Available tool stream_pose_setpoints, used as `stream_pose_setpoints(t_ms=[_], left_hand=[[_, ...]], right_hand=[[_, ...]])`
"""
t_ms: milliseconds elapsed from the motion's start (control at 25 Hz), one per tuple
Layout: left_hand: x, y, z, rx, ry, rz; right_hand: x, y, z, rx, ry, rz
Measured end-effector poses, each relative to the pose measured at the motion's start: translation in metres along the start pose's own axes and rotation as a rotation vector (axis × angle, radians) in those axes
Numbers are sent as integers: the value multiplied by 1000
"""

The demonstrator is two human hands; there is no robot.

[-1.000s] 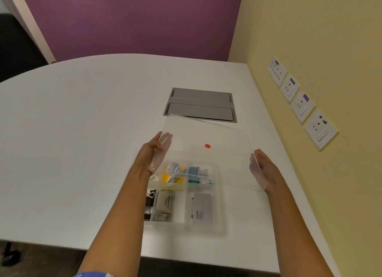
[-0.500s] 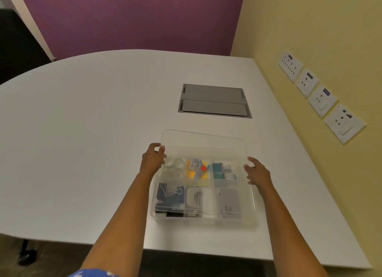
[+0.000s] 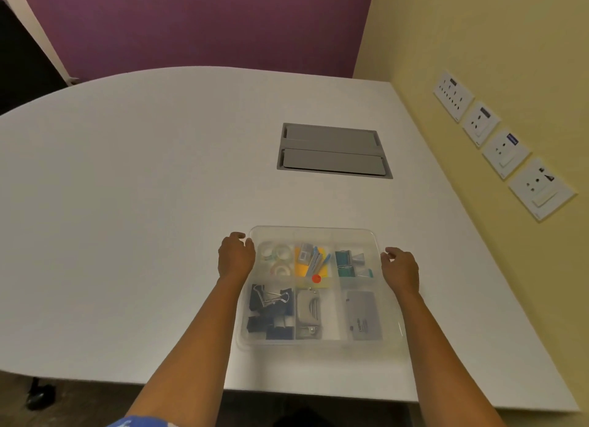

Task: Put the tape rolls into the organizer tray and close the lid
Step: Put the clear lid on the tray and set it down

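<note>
Flanking the tray point(image 3: 322, 344) at lower centre, your left hand point(image 3: 236, 259) and right hand point(image 3: 400, 267) touch the lid point(image 3: 314, 232), fingers curled, gripping nothing; tape rolls point(image 3: 278, 259) inside.

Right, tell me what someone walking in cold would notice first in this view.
The clear organizer tray near the table's front edge, its six compartments packed with stationery, the see-through lid with a red dot sticker lying over it. The left hand and right hand sit at its two sides. Beyond it, a grey cable hatch is set into the white table, and white sockets line the yellow wall on the right.
</note>
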State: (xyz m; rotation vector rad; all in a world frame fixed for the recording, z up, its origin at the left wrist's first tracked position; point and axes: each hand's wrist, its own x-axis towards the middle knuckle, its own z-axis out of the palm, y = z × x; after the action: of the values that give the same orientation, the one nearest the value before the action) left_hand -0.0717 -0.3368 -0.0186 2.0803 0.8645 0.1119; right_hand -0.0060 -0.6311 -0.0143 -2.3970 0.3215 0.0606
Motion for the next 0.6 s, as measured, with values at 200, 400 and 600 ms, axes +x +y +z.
stream_pose_setpoints(t_ms=[200, 400, 600], left_hand=[[21, 15, 14, -205, -17, -146], [36, 17, 29, -288, 7, -237], [48, 12, 40, -290, 10, -269]], right_hand=[[31, -8, 8, 241, -80, 153], [58, -10, 22, 349, -115, 234], [72, -6, 33, 343, -124, 195]])
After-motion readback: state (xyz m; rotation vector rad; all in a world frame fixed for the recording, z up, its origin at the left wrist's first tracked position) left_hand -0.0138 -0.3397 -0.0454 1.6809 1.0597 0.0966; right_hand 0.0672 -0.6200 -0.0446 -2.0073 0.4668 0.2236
